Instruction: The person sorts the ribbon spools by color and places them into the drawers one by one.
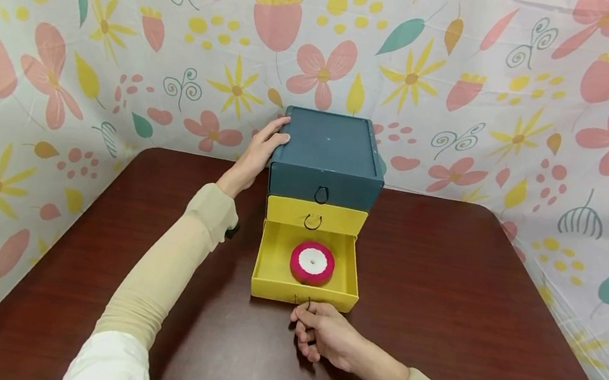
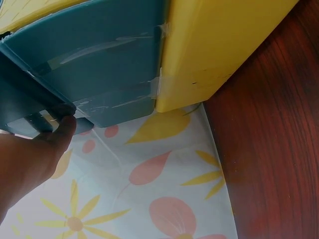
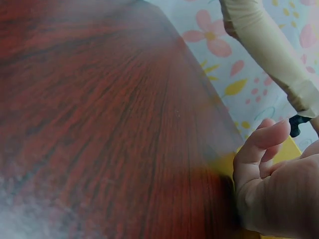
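A stacked drawer box has a blue-grey top drawer and two yellow drawers below it. The bottom yellow drawer is pulled out, and a roll of bright pink ribbon with a white centre lies inside. My right hand is at the front of this drawer, thumb and finger pinching its thin black loop handle. In the right wrist view those fingers are curled. My left hand rests on the top left edge of the box, and the left wrist view shows it against the blue-grey side.
The box stands on a dark red-brown wooden table, near its back edge. A floral cloth hangs behind and around the table. The middle yellow drawer and the top drawer are closed, each with a black loop on its front.
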Demonstrator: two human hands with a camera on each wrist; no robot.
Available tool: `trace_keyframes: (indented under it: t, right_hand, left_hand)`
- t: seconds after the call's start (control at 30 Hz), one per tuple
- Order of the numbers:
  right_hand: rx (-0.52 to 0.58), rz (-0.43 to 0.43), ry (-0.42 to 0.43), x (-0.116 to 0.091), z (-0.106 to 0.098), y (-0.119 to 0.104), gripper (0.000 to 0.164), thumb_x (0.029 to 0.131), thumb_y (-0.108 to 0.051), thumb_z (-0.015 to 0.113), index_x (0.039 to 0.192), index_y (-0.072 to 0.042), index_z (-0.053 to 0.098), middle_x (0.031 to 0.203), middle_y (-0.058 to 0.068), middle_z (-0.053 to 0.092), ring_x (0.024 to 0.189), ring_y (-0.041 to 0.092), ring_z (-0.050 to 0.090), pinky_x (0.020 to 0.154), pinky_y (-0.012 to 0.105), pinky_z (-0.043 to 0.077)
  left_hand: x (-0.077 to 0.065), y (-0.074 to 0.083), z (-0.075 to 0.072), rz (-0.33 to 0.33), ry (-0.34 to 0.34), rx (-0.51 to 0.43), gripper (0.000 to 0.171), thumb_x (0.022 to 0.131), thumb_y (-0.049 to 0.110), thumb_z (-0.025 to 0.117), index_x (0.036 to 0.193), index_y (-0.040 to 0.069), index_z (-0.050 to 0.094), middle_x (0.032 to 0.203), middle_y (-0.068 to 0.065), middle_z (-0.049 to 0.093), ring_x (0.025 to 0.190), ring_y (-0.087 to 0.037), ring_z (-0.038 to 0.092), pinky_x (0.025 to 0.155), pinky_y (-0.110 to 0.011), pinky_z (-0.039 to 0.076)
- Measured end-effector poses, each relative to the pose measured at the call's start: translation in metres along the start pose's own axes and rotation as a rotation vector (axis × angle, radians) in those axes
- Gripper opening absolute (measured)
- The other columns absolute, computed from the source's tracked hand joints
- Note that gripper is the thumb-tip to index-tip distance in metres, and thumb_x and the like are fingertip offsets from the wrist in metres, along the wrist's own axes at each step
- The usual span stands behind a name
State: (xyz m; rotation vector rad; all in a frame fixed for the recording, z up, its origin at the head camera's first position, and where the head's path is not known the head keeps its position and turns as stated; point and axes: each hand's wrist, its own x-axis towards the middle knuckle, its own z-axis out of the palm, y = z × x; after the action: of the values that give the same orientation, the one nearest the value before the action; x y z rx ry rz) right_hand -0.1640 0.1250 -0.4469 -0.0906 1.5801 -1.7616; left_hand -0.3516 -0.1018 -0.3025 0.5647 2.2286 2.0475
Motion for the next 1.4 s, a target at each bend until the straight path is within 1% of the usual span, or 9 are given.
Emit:
trace_keyframes:
  t: [0.1, 0.3, 0.37, 0.5, 0.6, 0.7, 0.87, 1.03, 1.4]
  right_hand:
    - [-0.016, -0.015, 0.009, 0.001, 0.0, -0.001, 0.018, 0.104, -0.017, 0.038, 0.098, -0.004, 0.049, 0.063, -0.003, 0.045, 0.049, 0.01, 0.046, 0.043, 0.019, 0.037]
    - [-0.027, -0.027, 0.032, 0.001, -0.001, -0.003, 0.017, 0.104, -0.017, 0.039, 0.098, -0.005, 0.048, 0.063, -0.003, 0.044, 0.05, 0.01, 0.046, 0.043, 0.019, 0.036]
    - [-0.023, -0.024, 0.04, 0.002, -0.002, -0.003, 0.016, 0.104, -0.017, 0.039, 0.098, -0.005, 0.048, 0.063, -0.003, 0.044, 0.05, 0.01, 0.046, 0.043, 0.019, 0.036]
    - [-0.018, -0.027, 0.048, 0.003, -0.005, -0.005, 0.016, 0.104, -0.017, 0.038, 0.1, -0.005, 0.047, 0.064, -0.003, 0.043, 0.051, 0.011, 0.045, 0.043, 0.019, 0.036]
    - [-0.015, -0.032, 0.045, 0.005, -0.007, -0.007, 0.016, 0.104, -0.016, 0.038, 0.101, -0.004, 0.047, 0.064, -0.003, 0.042, 0.051, 0.011, 0.044, 0.044, 0.019, 0.035]
    - [-0.01, -0.034, 0.041, 0.008, -0.009, -0.009, 0.016, 0.104, -0.016, 0.037, 0.1, -0.004, 0.047, 0.063, -0.003, 0.042, 0.051, 0.011, 0.044, 0.044, 0.019, 0.035]
    - [-0.007, -0.039, 0.041, 0.012, -0.012, -0.012, 0.016, 0.105, -0.016, 0.037, 0.1, -0.005, 0.047, 0.062, -0.004, 0.042, 0.051, 0.01, 0.044, 0.044, 0.019, 0.034]
    - [-0.006, -0.049, 0.049, 0.017, -0.014, -0.014, 0.016, 0.105, -0.015, 0.037, 0.1, -0.004, 0.048, 0.062, -0.003, 0.043, 0.052, 0.011, 0.045, 0.044, 0.019, 0.035]
    - [0.018, -0.05, 0.07, 0.03, -0.017, -0.022, 0.017, 0.105, -0.016, 0.036, 0.103, -0.004, 0.048, 0.063, -0.004, 0.045, 0.053, 0.011, 0.043, 0.045, 0.018, 0.033]
  left_hand:
    - [0.001, -0.001, 0.0, 0.004, 0.0, -0.011, 0.056, 0.102, 0.027, 0.04, 0.155, 0.019, 0.024, 0.164, -0.003, 0.01, 0.148, -0.023, 0.022, 0.117, -0.045, 0.027]
    - [0.012, -0.017, -0.003, 0.025, 0.016, -0.013, 0.054, 0.102, 0.031, 0.042, 0.154, 0.025, 0.027, 0.164, 0.001, 0.01, 0.149, -0.02, 0.02, 0.117, -0.045, 0.025]
    - [0.015, -0.022, -0.003, 0.03, 0.023, -0.008, 0.054, 0.102, 0.034, 0.042, 0.153, 0.027, 0.028, 0.163, 0.002, 0.012, 0.147, -0.019, 0.023, 0.117, -0.045, 0.027]
    - [0.016, -0.026, -0.003, 0.04, 0.034, 0.01, 0.053, 0.101, 0.036, 0.043, 0.152, 0.029, 0.03, 0.163, 0.004, 0.013, 0.147, -0.017, 0.023, 0.117, -0.044, 0.027]
    - [0.015, -0.024, -0.003, 0.04, 0.032, 0.015, 0.054, 0.101, 0.035, 0.042, 0.153, 0.027, 0.029, 0.163, 0.003, 0.012, 0.149, -0.017, 0.018, 0.118, -0.045, 0.024]
    - [0.009, -0.015, -0.001, 0.028, 0.018, 0.01, 0.055, 0.102, 0.031, 0.041, 0.154, 0.023, 0.027, 0.164, 0.001, 0.01, 0.15, -0.019, 0.014, 0.119, -0.046, 0.022]
    - [0.0, -0.002, 0.001, 0.013, 0.003, 0.01, 0.055, 0.102, 0.027, 0.04, 0.155, 0.018, 0.024, 0.164, -0.003, 0.009, 0.15, -0.022, 0.016, 0.119, -0.046, 0.023]
    - [-0.002, 0.001, 0.001, 0.012, 0.0, 0.006, 0.056, 0.102, 0.026, 0.04, 0.155, 0.018, 0.024, 0.164, -0.003, 0.009, 0.15, -0.022, 0.016, 0.118, -0.045, 0.024]
    - [-0.001, 0.0, 0.002, 0.016, -0.004, -0.012, 0.056, 0.102, 0.025, 0.04, 0.155, 0.017, 0.024, 0.164, -0.004, 0.011, 0.148, -0.023, 0.021, 0.118, -0.045, 0.025]
